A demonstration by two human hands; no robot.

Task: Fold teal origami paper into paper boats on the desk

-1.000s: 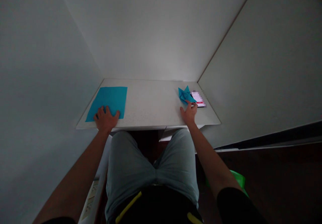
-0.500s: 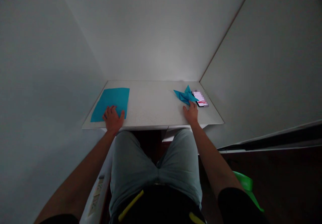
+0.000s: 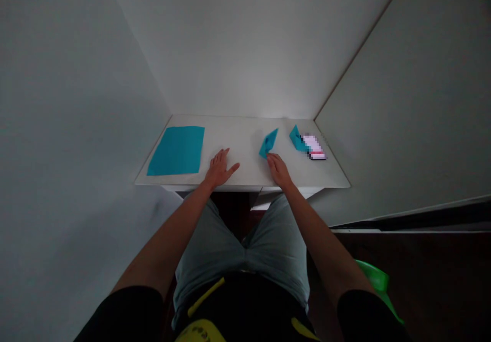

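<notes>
My right hand (image 3: 279, 170) pinches the lower end of a folded blue paper figure (image 3: 269, 142), an origami piece with pointed ends, held above the white table (image 3: 238, 173). My left hand (image 3: 220, 168) is open over the table, fingers spread and holding nothing. To its left a flat blue sheet of paper (image 3: 177, 151) lies near the table's left end. A second folded blue paper figure (image 3: 297, 138) rests at the right, against the edge of a phone (image 3: 315, 147) with a lit screen.
White walls (image 3: 241, 45) close in the table at the back and on both sides. My legs (image 3: 268, 244) are under its front edge. A green plastic object (image 3: 374, 276) stands on the dark floor at the lower right.
My right hand has taken one folded figure from beside the other and moved it left. My left hand has left the blue sheet and moved right. The view has shifted slightly.
</notes>
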